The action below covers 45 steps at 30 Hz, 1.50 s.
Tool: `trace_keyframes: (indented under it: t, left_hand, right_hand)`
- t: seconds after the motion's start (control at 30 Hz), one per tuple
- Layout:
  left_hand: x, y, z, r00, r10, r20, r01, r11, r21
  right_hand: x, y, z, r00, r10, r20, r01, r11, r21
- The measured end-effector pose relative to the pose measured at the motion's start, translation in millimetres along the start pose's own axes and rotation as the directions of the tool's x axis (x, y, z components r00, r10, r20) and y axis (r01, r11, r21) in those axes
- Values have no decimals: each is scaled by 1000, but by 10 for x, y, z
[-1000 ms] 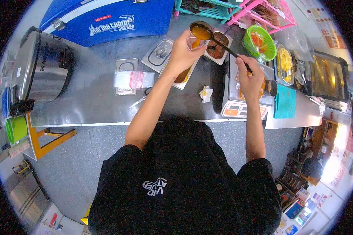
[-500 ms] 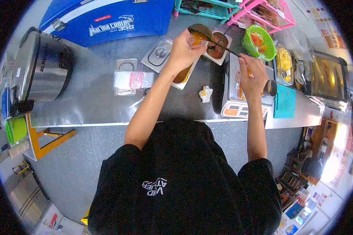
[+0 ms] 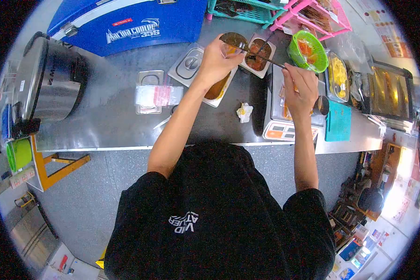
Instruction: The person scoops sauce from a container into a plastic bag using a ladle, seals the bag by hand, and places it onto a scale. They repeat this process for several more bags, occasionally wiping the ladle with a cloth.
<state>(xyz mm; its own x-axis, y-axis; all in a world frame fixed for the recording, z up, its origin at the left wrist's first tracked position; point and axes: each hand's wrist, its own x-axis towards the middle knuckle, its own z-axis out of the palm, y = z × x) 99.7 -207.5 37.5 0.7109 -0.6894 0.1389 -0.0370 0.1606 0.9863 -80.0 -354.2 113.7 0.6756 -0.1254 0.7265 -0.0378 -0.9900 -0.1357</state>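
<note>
In the upper middle of the frame, the left hand (image 3: pixel 214 65) was curled around a small clear cup (image 3: pixel 231 50), thin-walled and round, with orange liquid showing inside it. The right hand (image 3: pixel 302 89), set apart from the left, was closed on the long slim handle of a dark ladle (image 3: pixel 234 40), whose rounded bowl was tilted at the cup's mouth. Partly hidden by the left wrist was a steel pan (image 3: pixel 215 91) of smooth brown sauce; just above and right of it stood another pan (image 3: pixel 257 58) with a lumpy, red-brown filling. Right of these sat a lattice-sided green basket (image 3: pixel 309 52), a tray (image 3: pixel 344 97) of yellow pieces, a flat teal board (image 3: pixel 338 122) and a scale (image 3: pixel 271 122) with an orange-and-white panel. A crumpled white tissue (image 3: pixel 244 112) lay near the middle of the counter (image 3: pixel 112 98) — dark, smooth metal with a dull sheen — and glossy plastic bags (image 3: pixel 157 95) rested left of the left forearm. A hard-sided blue cooler (image 3: pixel 130 32) and a rounded steel pot (image 3: pixel 58 93) filled the upper left. Below the counter's edge spread a speckled grey floor (image 3: pixel 114 186), with a wooden stool (image 3: pixel 63 165) at left.
</note>
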Motion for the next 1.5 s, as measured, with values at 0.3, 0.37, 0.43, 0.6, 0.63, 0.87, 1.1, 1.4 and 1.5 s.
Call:
trace_keyframes:
  t: [0.3,0.37,0.43,0.6,0.63,0.87,1.1,1.4,1.5]
  left_hand:
    - [-5,-185,66,984,140,-112,-153,981,-118]
    - [18,-306,33,982,149,-114,-149,989,7]
    - [18,-335,16,976,180,-126,-166,980,114]
    - [-101,-116,-1,988,92,-128,-44,941,337]
    - [-109,-105,-2,989,75,-131,-27,942,335]
    - [-130,-265,-50,972,160,-172,-85,923,375]
    - [-383,-182,-256,938,247,-243,-186,951,249]
    - [-661,581,-548,977,62,204,12,940,-342]
    - [-662,767,-508,956,5,293,133,883,-450]
  right_hand:
    - [-72,-10,80,979,192,61,-198,975,105]
    - [-80,-23,68,960,257,108,-269,955,123]
    - [-78,-44,72,946,301,124,-319,931,175]
    - [-71,-39,72,926,342,160,-371,903,216]
    - [-71,-41,74,926,339,164,-370,901,228]
    - [-105,-78,88,820,492,292,-566,772,290]
    - [-495,125,382,795,518,315,-605,720,341]
    - [-295,-304,578,937,173,304,-209,974,88]
    - [167,-641,353,920,230,317,-363,803,472]
